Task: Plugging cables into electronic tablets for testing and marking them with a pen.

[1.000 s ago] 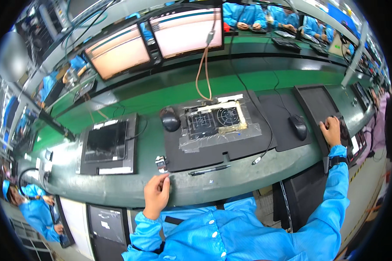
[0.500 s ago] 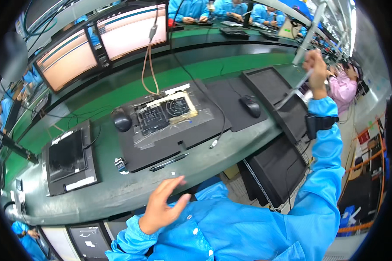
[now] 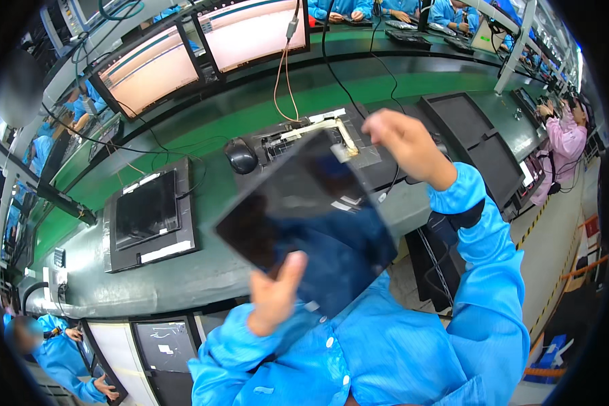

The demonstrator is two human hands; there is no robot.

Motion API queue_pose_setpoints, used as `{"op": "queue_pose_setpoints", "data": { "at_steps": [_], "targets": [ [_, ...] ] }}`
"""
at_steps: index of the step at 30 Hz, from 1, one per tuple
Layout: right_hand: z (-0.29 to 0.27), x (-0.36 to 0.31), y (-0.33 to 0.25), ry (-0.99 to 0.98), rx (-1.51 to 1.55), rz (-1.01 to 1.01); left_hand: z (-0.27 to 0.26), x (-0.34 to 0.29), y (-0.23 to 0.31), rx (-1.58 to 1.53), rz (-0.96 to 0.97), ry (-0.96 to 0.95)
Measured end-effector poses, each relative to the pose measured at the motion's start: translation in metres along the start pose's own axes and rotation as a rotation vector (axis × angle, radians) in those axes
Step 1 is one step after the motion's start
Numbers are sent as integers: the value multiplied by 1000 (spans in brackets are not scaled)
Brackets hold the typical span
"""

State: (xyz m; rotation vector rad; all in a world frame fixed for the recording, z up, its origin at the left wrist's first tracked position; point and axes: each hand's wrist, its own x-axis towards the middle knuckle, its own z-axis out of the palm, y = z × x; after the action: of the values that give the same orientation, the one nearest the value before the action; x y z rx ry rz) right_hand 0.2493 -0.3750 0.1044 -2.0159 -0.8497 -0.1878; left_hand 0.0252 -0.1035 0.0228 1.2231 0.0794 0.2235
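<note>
Landmark, the black mouse (image 3: pixel 241 155); the dark glossy panel (image 3: pixel 318 216) hangs tilted in the air to its right and on the worker's side of it, hiding part of a taped board (image 3: pixel 348 137); left hand (image 3: pixel 275 298), nearer the worker than the mouse, has its thumb over the panel's edge, fingers hidden behind, a grip by all appearances; right hand (image 3: pixel 413 149), well right of the mouse, fingers drawn narrow near the panel's far corner; whether it touches or pinches anything, cannot tell.

Handling, as judged: panel looks thin and smooth-faced; best carried by its edges, thumb off the gloss; a second hold on the opposite edge would steady the tilt; slow turning, corners clear of the board, would spare chips and smears.

Count: one panel aloft; one second panel (image 3: pixel 147 211) lying on a pad (image 3: pixel 187 227), left of the mouse; two monitors (image 3: pixel 145 71), beyond it; one pale cable (image 3: pixel 281 84), also beyond; dark trays (image 3: pixel 453 118), well right of it, two by the look, possibly one in two parts; two bare hands.
</note>
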Motion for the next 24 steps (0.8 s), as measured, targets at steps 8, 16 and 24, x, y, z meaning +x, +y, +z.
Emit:
{"op": "queue_pose_setpoints", "data": {
  "at_steps": [8,16,24],
  "targets": [
    [18,-94,79,-190,-622,-361,-126,-34,57,8,-150,20],
    [14,-84,88,-257,-821,-435,-125,-52,62,471,-436,-93],
    [34,-93,29,-191,-172,-99,-127,-52,56,778,-426,-355]
  ]
}}
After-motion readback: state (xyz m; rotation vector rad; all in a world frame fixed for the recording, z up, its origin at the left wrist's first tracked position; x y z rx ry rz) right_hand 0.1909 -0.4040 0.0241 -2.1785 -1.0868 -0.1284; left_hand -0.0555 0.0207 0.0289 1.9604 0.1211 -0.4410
